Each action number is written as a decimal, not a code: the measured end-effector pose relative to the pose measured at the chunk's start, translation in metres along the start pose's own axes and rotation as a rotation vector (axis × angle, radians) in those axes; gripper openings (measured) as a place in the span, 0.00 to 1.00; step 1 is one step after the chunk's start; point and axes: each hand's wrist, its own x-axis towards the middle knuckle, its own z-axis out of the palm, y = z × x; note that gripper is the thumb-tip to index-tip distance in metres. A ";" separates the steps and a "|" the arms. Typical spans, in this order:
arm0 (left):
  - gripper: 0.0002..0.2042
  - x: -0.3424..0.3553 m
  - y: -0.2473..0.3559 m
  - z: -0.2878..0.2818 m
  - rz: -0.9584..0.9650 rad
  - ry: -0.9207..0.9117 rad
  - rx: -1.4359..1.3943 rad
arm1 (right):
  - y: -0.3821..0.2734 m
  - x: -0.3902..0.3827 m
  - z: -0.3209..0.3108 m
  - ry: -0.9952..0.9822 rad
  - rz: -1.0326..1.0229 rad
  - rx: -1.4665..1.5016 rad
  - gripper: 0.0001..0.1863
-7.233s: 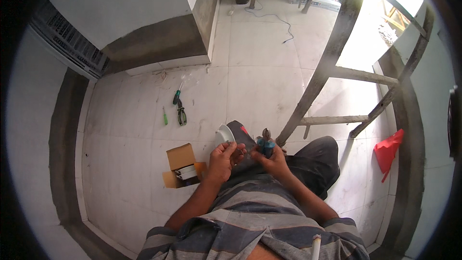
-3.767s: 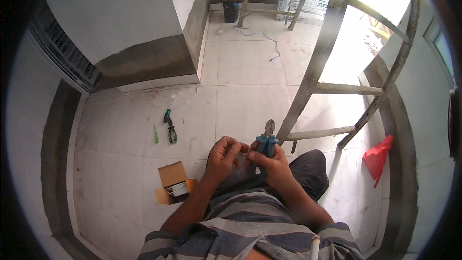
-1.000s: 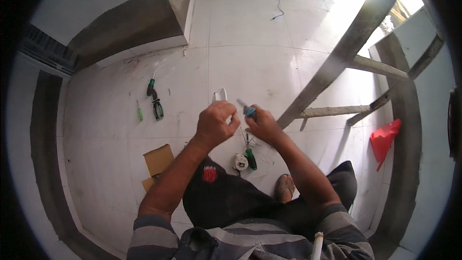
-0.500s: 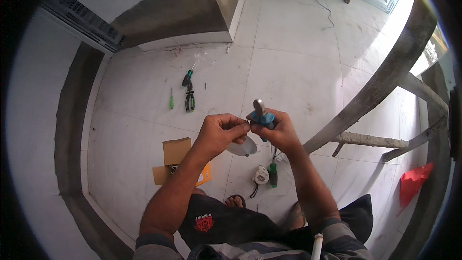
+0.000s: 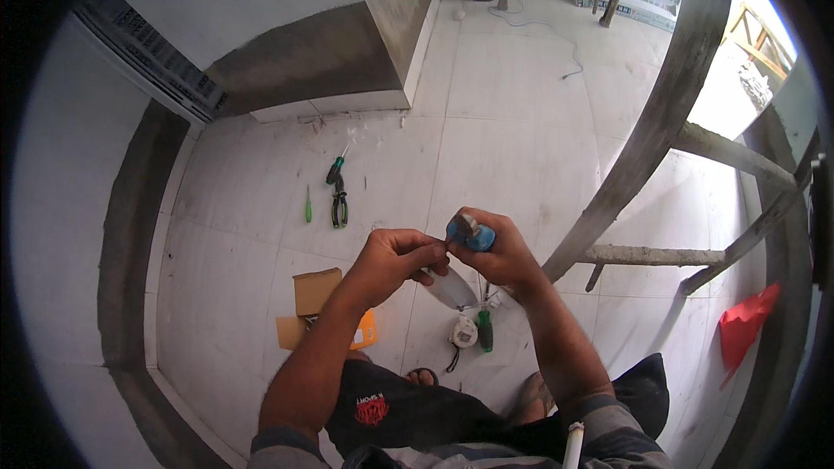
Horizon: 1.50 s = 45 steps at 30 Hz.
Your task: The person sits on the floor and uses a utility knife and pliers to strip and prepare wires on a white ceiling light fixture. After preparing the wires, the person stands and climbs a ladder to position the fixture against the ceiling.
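In front of my body, my right hand (image 5: pixel 499 247) is closed around blue-handled pliers (image 5: pixel 473 234), their metal head tilted up toward me. My left hand (image 5: pixel 393 262) is closed in a pinch, its thumb and fingertips meeting close to the pliers. Whatever lies in that pinch is too small and hidden to name. Just below the left fingertips hangs a pale, rounded, disc-like piece (image 5: pixel 452 288), seen at a slant; its link to the fingers is hidden.
On the tiled floor lie a tape measure (image 5: pixel 465 331), a green-handled screwdriver (image 5: pixel 485 332) and an opened cardboard box (image 5: pixel 317 292). Farther off are green-and-black pliers (image 5: pixel 340 208) and a small green screwdriver (image 5: pixel 307 206). A wooden ladder-like frame (image 5: pixel 638 165) stands at right, near red cloth-like material (image 5: pixel 747 321).
The pliers have turned, their head now pointing more toward me. The pale disc-like piece hangs at a steeper slant. My view has shifted slightly; both hands stay close together.
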 end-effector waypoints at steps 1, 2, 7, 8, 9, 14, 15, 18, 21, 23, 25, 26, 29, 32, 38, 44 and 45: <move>0.11 -0.006 0.003 -0.002 0.031 0.012 0.042 | -0.005 -0.001 0.005 0.022 -0.006 0.003 0.08; 0.11 -0.012 0.008 -0.003 0.062 0.024 0.085 | -0.010 -0.001 0.009 0.048 0.007 0.013 0.07; 0.13 -0.037 0.008 -0.017 0.430 0.280 0.170 | -0.039 0.009 0.023 0.049 -0.055 -0.001 0.05; 0.13 -0.041 0.008 -0.023 0.398 0.293 0.075 | -0.048 0.011 0.024 0.073 -0.021 -0.005 0.05; 0.13 -0.045 0.011 -0.027 0.366 0.305 -0.021 | -0.059 0.013 0.026 0.097 0.013 -0.009 0.05; 0.14 -0.065 0.035 -0.024 0.422 0.153 -0.247 | -0.099 0.026 0.041 0.143 0.020 0.072 0.05; 0.14 -0.068 0.038 -0.020 0.431 0.152 -0.235 | -0.105 0.028 0.048 0.132 0.038 0.091 0.05; 0.12 -0.073 0.036 -0.023 0.428 0.164 -0.198 | -0.114 0.034 0.064 0.102 0.053 0.154 0.06; 0.11 -0.079 0.037 -0.030 0.397 0.178 -0.219 | -0.115 0.038 0.071 0.060 0.064 0.246 0.06; 0.10 -0.088 0.043 -0.032 0.359 0.196 -0.220 | -0.116 0.040 0.074 0.049 0.099 0.300 0.07; 0.09 -0.092 0.046 -0.033 0.355 0.219 -0.253 | -0.122 0.042 0.080 0.054 0.156 0.339 0.08; 0.09 -0.093 0.047 -0.034 0.354 0.229 -0.270 | -0.124 0.043 0.081 0.076 0.224 0.293 0.09; 0.09 -0.090 0.039 -0.045 0.409 0.307 -0.240 | -0.128 0.046 0.075 0.076 0.385 0.095 0.13; 0.08 -0.091 0.035 -0.053 0.410 0.361 -0.266 | -0.115 0.034 0.057 -0.061 0.445 -0.152 0.19; 0.09 -0.091 0.028 -0.061 0.401 0.455 -0.174 | -0.109 0.020 0.080 -0.137 0.380 -0.596 0.19; 0.08 -0.096 0.032 -0.057 0.364 0.476 -0.094 | -0.127 0.018 0.093 -0.178 0.182 -0.640 0.30; 0.08 -0.096 0.032 -0.056 0.372 0.475 -0.092 | -0.123 0.017 0.091 -0.180 0.154 -0.653 0.32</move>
